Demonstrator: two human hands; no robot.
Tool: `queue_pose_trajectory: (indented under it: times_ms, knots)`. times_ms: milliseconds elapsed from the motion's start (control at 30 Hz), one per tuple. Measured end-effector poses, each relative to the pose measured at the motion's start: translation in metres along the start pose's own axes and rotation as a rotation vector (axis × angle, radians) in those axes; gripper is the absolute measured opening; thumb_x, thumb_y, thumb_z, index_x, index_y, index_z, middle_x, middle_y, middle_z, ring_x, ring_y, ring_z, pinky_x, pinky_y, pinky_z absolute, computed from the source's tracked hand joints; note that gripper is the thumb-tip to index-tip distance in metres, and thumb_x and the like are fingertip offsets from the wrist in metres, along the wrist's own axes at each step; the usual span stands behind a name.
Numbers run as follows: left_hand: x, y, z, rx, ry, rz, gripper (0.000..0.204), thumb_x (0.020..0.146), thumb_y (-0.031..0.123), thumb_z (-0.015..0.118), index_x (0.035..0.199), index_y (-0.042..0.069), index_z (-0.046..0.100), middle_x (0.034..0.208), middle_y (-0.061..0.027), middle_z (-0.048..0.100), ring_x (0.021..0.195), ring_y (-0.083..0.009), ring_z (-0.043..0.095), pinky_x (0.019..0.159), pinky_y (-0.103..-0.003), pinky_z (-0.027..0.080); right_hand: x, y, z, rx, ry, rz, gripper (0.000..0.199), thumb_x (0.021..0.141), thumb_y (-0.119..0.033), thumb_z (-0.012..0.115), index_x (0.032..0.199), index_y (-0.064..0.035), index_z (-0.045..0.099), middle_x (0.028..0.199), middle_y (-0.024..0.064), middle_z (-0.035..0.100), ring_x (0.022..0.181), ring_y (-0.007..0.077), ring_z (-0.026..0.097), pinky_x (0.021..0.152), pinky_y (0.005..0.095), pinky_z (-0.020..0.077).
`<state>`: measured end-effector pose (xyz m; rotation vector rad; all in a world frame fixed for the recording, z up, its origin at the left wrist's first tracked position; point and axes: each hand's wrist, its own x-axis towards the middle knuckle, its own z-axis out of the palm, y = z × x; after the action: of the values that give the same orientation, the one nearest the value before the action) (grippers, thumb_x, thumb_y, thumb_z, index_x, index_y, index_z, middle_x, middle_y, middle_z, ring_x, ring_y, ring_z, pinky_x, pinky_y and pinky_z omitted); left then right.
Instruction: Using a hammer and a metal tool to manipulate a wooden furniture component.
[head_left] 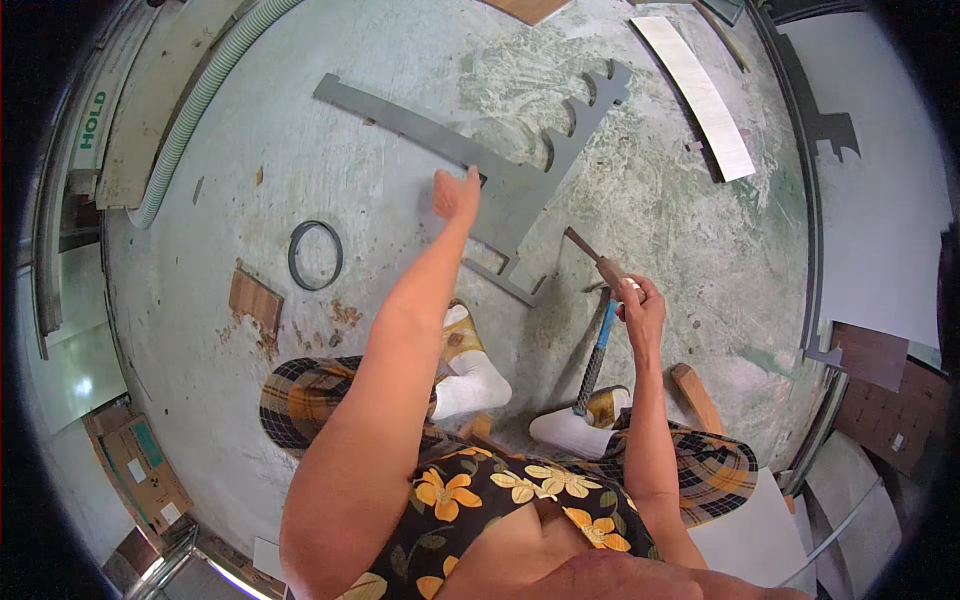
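Observation:
A flat grey cut sheet with a long arm, hooked notches and a small rectangular opening lies on the concrete floor ahead of me. My left hand is closed at its inner edge, its fingertips partly hidden. In my right hand is a chisel with a worn wooden handle; its blade points toward the far left, apart from the sheet. Beside my right foot, a hammer with a blue and black handle stands tilted, its head just below the chisel.
A black ring and a brown board scrap lie on the left. A white curved strip is at the far right. A ribbed hose runs along the left; a wooden block sits near my right knee.

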<state>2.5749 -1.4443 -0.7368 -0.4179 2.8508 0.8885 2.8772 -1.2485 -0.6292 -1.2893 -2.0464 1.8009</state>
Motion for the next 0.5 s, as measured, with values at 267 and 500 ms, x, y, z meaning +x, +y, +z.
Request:
queue_pose_trajectory:
  times_ms: [267,500]
  knots:
    - [0.056,0.032,0.021,-0.097,-0.122,-0.258,0.077,0.076,0.054,0.070,0.115,-0.008,0.050,0.117,-0.0236,0.060,0.108,-0.0357,0.060,0.089,-0.048,0.048,0.002,-0.002,0.002,-0.229,0.051,-0.050,0.034,0.086,-0.027,0.066,0.106,0.0009,0.065,0.080,0.0117,0.067,0.071,0.0172,0.063,0.066,0.0320,0.0498]
    - [0.070,0.050,0.034,-0.065,0.019,-0.503,0.090,0.065,0.053,0.079,0.119,-0.009,0.044,0.117,-0.0212,0.058,0.107,-0.0327,0.061,0.090,-0.043,0.050,0.002,-0.008,0.001,-0.232,0.066,-0.031,0.033,0.084,-0.026,0.067,0.105,0.0002,0.065,0.080,0.0129,0.067,0.072,0.0181,0.063,0.067,0.0321,0.0495]
